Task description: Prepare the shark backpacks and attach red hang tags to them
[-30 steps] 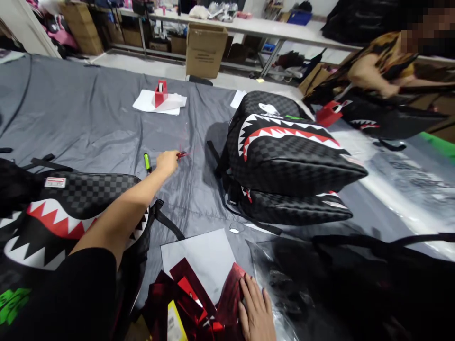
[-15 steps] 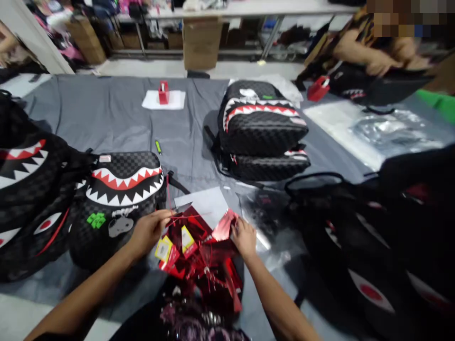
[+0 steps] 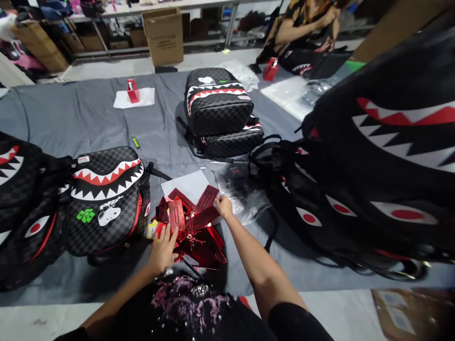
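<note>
A pile of shiny red hang tags (image 3: pixel 192 222) with red strings lies in front of me, partly on a white sheet of paper (image 3: pixel 192 183). My left hand (image 3: pixel 164 250) rests over the pile's near left side, fingers spread. A yellow-and-white label (image 3: pixel 151 230) shows beside those fingers. At the pile's right side, my right hand (image 3: pixel 223 206) pinches the edge of a red tag. Left of the pile lies a black checkered backpack (image 3: pixel 106 199) with a shark mouth and a white cartoon dog.
Two stacked backpacks (image 3: pixel 220 109) stand farther back. Large shark-face backpacks (image 3: pixel 394 142) crowd the right, next to clear plastic bags (image 3: pixel 245 199). A green cutter (image 3: pixel 135 143) and a red tape dispenser (image 3: pixel 132 91) lie on the grey cloth. A co-worker (image 3: pixel 302 28) sits beyond.
The view has swung right. My left hand has let go of a red string and come down onto the tags with fingers spread. My right hand stays at the pile's right side.
</note>
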{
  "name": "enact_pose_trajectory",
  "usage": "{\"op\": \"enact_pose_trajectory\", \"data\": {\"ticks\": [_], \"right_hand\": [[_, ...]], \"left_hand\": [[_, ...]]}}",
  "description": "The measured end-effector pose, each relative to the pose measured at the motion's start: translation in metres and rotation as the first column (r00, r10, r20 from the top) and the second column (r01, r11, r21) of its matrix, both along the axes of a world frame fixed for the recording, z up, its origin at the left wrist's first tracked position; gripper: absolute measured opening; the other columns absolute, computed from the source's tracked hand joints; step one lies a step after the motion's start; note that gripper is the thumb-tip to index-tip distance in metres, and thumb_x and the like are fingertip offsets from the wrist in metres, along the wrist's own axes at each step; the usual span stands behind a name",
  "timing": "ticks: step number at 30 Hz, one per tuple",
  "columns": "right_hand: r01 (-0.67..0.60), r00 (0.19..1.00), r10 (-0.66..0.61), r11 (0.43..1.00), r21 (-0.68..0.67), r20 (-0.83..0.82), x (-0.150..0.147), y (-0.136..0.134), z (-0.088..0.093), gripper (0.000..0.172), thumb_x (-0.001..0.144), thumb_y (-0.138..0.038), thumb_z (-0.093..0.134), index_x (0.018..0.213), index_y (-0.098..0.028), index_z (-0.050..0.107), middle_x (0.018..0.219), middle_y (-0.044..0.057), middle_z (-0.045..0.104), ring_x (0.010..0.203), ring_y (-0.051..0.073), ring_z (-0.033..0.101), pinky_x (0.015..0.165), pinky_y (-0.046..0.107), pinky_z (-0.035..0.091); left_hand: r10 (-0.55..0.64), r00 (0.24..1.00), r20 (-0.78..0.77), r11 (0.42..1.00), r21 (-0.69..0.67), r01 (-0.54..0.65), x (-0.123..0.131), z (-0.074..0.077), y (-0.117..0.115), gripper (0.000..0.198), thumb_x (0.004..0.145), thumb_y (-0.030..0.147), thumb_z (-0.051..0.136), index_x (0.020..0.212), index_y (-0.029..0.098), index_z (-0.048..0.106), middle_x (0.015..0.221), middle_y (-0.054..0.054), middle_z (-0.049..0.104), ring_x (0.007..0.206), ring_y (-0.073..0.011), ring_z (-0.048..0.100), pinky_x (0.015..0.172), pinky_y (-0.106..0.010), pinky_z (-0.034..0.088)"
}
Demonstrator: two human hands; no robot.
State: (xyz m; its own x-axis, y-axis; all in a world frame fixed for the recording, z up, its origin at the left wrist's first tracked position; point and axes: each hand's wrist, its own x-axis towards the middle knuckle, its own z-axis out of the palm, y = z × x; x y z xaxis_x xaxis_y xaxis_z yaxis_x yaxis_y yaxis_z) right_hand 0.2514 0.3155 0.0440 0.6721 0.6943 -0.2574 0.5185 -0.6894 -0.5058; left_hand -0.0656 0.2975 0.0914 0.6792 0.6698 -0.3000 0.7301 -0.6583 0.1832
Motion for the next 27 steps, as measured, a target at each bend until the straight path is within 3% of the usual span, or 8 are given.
{"op": "enact_pose_trajectory", "data": {"ticks": [3,5,9,12,15,19,23,27], "right_hand": [[0.011,1.000,-0.014,0.990,0.139,0.027,-0.002,-0.017,0.016,0.021,0.092,-0.022,0.043,0.096,-0.015,0.062,0.084,0.006,0.070,0.078,0.018,0.063,0.074,0.026,0.046],[0.021,0.997,-0.035,0.976,0.217,0.065,-0.003,-0.026,0.030,0.025,0.095,-0.024,0.040,0.106,-0.014,0.060,0.095,0.009,0.071,0.086,0.019,0.064,0.081,0.027,0.047],[0.055,0.984,-0.106,0.945,0.322,0.143,0.009,-0.048,0.064,0.035,0.098,-0.024,0.040,0.130,-0.015,0.051,0.118,0.011,0.068,0.107,0.022,0.063,0.094,0.031,0.045],[0.140,0.962,-0.222,0.901,0.411,0.159,0.028,-0.083,0.081,0.040,0.097,-0.025,0.040,0.133,-0.013,0.051,0.118,0.013,0.068,0.107,0.025,0.063,0.097,0.035,0.045],[0.266,0.941,-0.333,0.846,0.462,0.068,0.041,-0.141,0.082,0.040,0.094,-0.029,0.042,0.127,-0.012,0.056,0.111,0.014,0.070,0.099,0.025,0.065,0.094,0.037,0.047],[0.385,0.908,-0.419,0.815,0.433,-0.019,0.033,-0.232,0.066,0.036,0.088,-0.025,0.045,0.117,-0.013,0.062,0.104,0.013,0.072,0.092,0.024,0.067,0.088,0.036,0.051],[0.401,0.911,-0.403,0.809,0.429,-0.093,0.018,-0.298,0.055,0.031,0.084,-0.020,0.051,0.110,-0.015,0.067,0.083,0.006,0.073,0.076,0.020,0.067,0.074,0.030,0.054],[0.233,0.972,-0.190,0.835,0.499,-0.137,0.034,-0.356,0.071,0.027,0.087,-0.020,0.056,0.108,-0.018,0.071,0.075,0.002,0.071,0.069,0.017,0.066,0.069,0.026,0.051]], "left_hand": [[-0.040,0.996,0.084,0.995,0.093,0.032,0.011,-0.002,-0.007,0.104,0.072,0.028,0.082,0.157,0.017,0.024,0.163,-0.022,0.015,0.151,-0.0400,0.009,0.119,-0.062,0.019],[-0.115,0.974,0.193,0.987,0.132,0.090,0.026,-0.002,-0.007,0.101,0.075,0.028,0.079,0.158,0.020,0.022,0.165,-0.018,0.010,0.153,-0.0371,0.004,0.120,-0.062,0.017],[-0.184,0.924,0.336,0.981,0.008,0.193,0.059,-0.013,0.000,0.042,0.090,0.016,0.057,0.131,0.024,0.061,0.153,-0.009,0.046,0.148,-0.0294,0.030,0.122,-0.061,0.016],[-0.124,0.911,0.393,0.989,-0.028,0.147,0.067,-0.023,0.003,0.031,0.093,0.014,0.047,0.115,0.022,0.069,0.137,-0.010,0.061,0.140,-0.0276,0.045,0.122,-0.062,0.015],[-0.092,0.927,0.363,0.995,0.006,0.096,0.057,-0.020,0.001,0.052,0.092,0.021,0.051,0.144,0.017,0.049,0.151,-0.016,0.045,0.146,-0.0343,0.032,0.118,-0.067,0.021],[-0.088,0.929,0.359,0.992,0.117,0.049,0.049,0.007,-0.011,0.077,0.094,0.029,0.047,0.160,0.012,0.011,0.160,-0.024,0.024,0.150,-0.0433,0.013,0.112,-0.072,0.027],[-0.275,0.781,0.561,0.961,0.188,0.203,0.094,0.033,-0.053,0.081,0.095,0.037,0.049,0.161,0.026,0.003,0.164,-0.015,0.019,0.152,-0.0381,0.011,0.117,-0.066,0.026],[-0.455,0.659,0.599,0.843,0.052,0.535,0.190,0.026,-0.149,0.090,0.092,0.041,0.057,0.160,0.028,-0.001,0.166,-0.013,0.013,0.153,-0.0343,0.010,0.119,-0.060,0.029]]}}
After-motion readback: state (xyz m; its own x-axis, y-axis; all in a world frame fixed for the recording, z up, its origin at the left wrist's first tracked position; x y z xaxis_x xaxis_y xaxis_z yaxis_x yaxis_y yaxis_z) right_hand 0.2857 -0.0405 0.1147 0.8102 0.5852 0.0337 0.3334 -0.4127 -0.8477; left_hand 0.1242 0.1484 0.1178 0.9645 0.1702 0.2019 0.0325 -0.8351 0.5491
